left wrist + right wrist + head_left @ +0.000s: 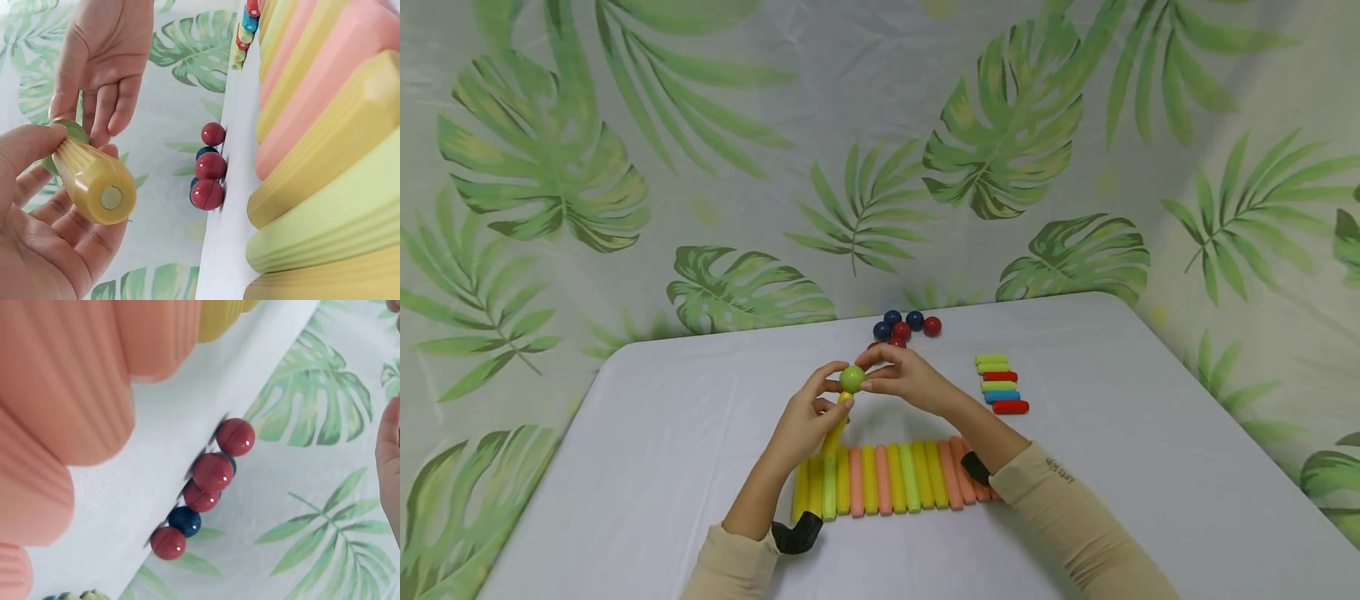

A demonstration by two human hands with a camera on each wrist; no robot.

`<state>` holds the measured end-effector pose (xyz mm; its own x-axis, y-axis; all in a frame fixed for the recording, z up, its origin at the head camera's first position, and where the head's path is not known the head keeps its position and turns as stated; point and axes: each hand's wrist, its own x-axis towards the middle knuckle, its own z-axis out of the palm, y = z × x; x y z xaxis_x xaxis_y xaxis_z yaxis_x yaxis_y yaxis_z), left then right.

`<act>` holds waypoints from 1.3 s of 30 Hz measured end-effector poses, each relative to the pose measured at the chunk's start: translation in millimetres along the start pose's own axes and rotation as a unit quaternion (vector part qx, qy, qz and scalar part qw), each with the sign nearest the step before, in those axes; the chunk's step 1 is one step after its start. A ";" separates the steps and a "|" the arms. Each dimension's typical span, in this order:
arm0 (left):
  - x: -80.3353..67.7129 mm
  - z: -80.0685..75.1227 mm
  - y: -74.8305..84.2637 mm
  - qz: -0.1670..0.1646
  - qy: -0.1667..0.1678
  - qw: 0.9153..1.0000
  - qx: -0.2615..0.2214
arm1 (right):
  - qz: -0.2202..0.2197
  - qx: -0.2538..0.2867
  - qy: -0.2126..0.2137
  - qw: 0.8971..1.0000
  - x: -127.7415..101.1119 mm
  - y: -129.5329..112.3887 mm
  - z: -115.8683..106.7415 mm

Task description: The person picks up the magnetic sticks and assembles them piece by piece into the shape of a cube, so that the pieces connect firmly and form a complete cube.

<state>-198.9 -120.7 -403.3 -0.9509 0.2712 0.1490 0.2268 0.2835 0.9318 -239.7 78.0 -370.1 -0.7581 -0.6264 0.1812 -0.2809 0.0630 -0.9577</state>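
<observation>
My left hand [797, 423] grips a yellow ribbed rod [835, 435] and holds it up at a tilt above the table. A pale disc shows in the rod's near end [112, 197] in the left wrist view. At the rod's upper end sits a light green ball [852, 378], which my right hand [913, 383] pinches between thumb and fingers. Part of the ball is hidden behind the left thumb and the rod in the left wrist view. Only a strip of a hand [390, 469] appears at the right edge of the right wrist view.
Below the hands lies a row of yellow, pink and light green rods [883, 479]. Several red balls [932, 326] and dark blue balls [892, 317] stand near the back edge. Short green, red and blue rods [1000, 387] form a column to the right.
</observation>
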 end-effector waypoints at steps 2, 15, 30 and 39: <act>-1.5 -1.9 5.5 -0.008 0.004 1.000 -0.011 | -0.001 -0.011 0.002 1.000 -0.1 4.7 -4.6; 12.6 -26.8 -36.4 -0.039 0.073 0.985 -0.151 | 0.093 -0.255 0.023 0.962 -100.7 22.8 -58.7; 30.9 -39.0 -58.1 -0.057 0.046 0.982 -0.174 | 0.315 -0.394 0.044 0.862 -168.8 41.7 -43.7; 34.7 -37.6 -52.4 -0.043 0.024 0.984 -0.171 | 0.179 -0.438 0.091 0.876 -139.2 22.8 -61.3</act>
<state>-251.7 -160.7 -434.5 -0.9741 0.2141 0.0730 0.0691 -0.0255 0.9973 -176.6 214.2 -403.5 -0.9491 -0.3146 0.0131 -0.2888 0.8530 -0.4348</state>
